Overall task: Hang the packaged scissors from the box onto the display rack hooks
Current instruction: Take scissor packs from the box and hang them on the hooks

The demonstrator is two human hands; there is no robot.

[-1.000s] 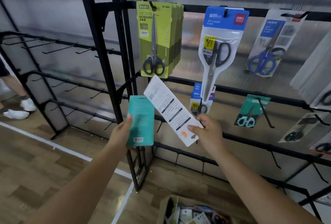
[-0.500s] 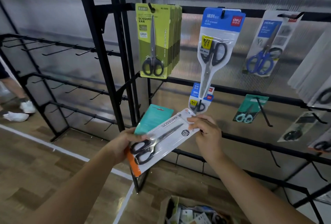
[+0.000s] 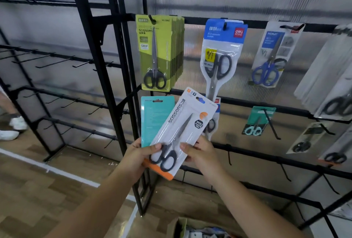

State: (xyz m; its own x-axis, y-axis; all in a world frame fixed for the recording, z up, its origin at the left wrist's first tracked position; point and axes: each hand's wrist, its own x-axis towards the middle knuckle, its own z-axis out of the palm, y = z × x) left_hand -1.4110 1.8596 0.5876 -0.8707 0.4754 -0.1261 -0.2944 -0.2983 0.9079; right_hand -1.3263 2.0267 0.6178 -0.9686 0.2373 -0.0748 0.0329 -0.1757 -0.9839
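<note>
My left hand pinches the white scissors pack and the teal pack behind it; my right hand grips the white pack's other edge, below the rack hooks. I think the teal pack can slip down when I separate them.

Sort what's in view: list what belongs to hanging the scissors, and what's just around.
Job:
white scissors pack, gripped by left hand and right hand
teal pack, behind it, in left hand
box
display rack

Just around:
another person's white shoes
wooden floor
</note>
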